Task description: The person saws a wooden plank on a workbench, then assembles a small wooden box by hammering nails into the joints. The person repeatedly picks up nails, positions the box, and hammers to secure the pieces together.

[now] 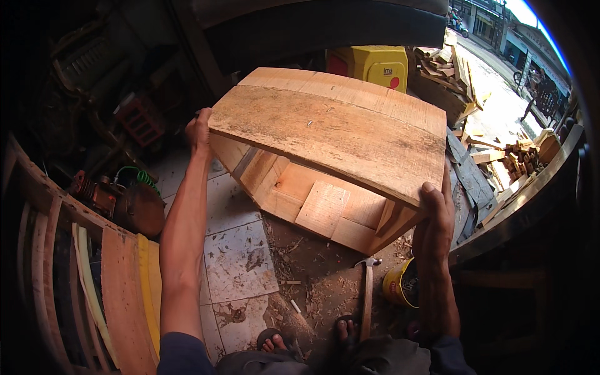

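Note:
Both my hands hold a large open wooden box [350, 119] made of rough pale boards, tilted so that its wide top panel and part of its hollow inside show. My left hand [200, 130] is closed on the box's left end, its fingers partly hidden. At the near right corner my right hand [435, 209] grips the edge, the thumb on the top panel and the other fingers mostly out of sight. A small shiny bit lies on the panel, too small to name. Below the box, a claw hammer [367, 294] with a wooden handle is close to my feet.
To the hammer's right stands a yellow bucket [400, 284] with dark contents. Behind the box is a yellow plastic stool [384, 65]. Wood scraps [459, 78] are piled at the back right. Slatted timber [119, 275] and a brown tank with green hose [139, 203] are at left.

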Demonstrator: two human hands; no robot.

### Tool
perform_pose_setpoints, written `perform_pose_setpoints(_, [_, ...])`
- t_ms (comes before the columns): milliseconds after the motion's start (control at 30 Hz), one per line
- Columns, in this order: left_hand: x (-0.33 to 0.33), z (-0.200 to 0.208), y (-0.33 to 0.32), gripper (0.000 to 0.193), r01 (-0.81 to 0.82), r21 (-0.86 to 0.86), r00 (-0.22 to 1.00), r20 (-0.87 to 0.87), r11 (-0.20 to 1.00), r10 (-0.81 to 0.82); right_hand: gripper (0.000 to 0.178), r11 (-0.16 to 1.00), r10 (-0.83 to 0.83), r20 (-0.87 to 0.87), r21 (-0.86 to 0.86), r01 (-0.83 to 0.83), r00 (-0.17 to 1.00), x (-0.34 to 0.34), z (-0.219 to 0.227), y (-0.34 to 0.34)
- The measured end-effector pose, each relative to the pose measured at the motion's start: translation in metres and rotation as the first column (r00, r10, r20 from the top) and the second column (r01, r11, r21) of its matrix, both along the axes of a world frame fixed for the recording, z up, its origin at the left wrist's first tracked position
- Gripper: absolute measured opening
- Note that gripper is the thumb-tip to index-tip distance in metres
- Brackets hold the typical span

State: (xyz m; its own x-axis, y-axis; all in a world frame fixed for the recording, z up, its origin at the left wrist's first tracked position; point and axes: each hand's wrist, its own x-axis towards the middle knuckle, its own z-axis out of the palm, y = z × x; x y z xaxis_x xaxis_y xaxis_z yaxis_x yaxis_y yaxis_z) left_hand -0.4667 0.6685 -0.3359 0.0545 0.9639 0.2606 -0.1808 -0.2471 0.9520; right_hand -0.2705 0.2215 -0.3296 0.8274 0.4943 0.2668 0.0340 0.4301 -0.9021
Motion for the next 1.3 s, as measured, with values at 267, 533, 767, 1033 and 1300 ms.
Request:
perform_pose_setpoints(267, [0.041,-0.007,0.051,0.028,0.044,0.022,0.992,0.114,0.999,-0.046,0.081,0.987,-0.140,-0.004,-0.078,0.139,0.990,0.060,-0.001,-0.008])
perform_pose_setpoints(533, [0.063,-0.018,0.073,0.024,0.010,0.020,0.998,0.059,1.000,-0.011,0.074,0.977,-0.210,0.082,0.060,0.206,0.974,0.150,-0.031,0.070])
perform_pose_setpoints(767, [0.047,0.007,0.139,0.025,0.110,0.028,0.991,0.069,0.994,-0.112,0.070,0.942,-0.313,0.128,-0.079,0.325,0.941,0.004,-0.012,0.068])
perform_pose_setpoints(1033, [0.024,-0.006,0.147,0.060,-0.215,0.372,0.876,-0.336,0.903,0.347,0.074,0.942,0.012,-0.030,-0.334,-0.022,0.999,-0.058,0.018,0.015])
perform_pose_setpoints(1300, [-0.039,0.008,-0.255,0.061,0.591,-0.265,0.766,0.481,0.762,-0.426,0.045,0.954,0.073,0.115,-0.297,-0.036,0.991,-0.015,0.015,0.012])
